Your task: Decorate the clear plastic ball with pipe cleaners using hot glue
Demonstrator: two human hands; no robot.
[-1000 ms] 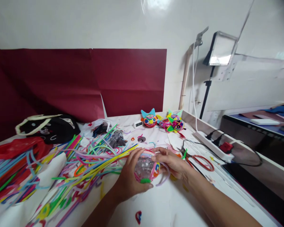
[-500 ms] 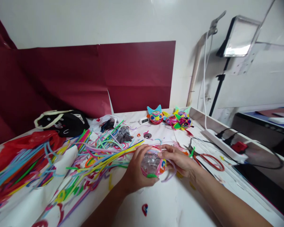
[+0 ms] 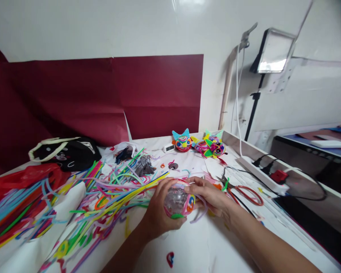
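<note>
In the middle of the head view, a clear plastic ball (image 3: pixel 175 200) is held just over the table, its edges trimmed with coloured pipe cleaners. My left hand (image 3: pixel 159 212) wraps round its left side, thumb underneath by a green strip. On the right, my right hand (image 3: pixel 206 193) closes on the ball's upper right rim, fingers pressing at the pink and lilac trim. A loose lilac pipe cleaner (image 3: pixel 202 214) hangs in a curve beneath my right hand. Below the ball a small red and blue coil piece (image 3: pixel 170 259) lies on the white table.
Loose pipe cleaners (image 3: pixel 122 197) spread across the left. Red-handled scissors (image 3: pixel 248 194) and a power strip (image 3: pixel 263 175) lie to the right. Behind stand an owl-like figure (image 3: pixel 182 141), a colourful fish-like figure (image 3: pixel 211 147), a small white digital device (image 3: pixel 168 148) and a black bag (image 3: pixel 65 153).
The view has turned slightly, so the whole scene sits a little further left and mostly lower. Both hands keep their hold on the ball, with little change in grip.
</note>
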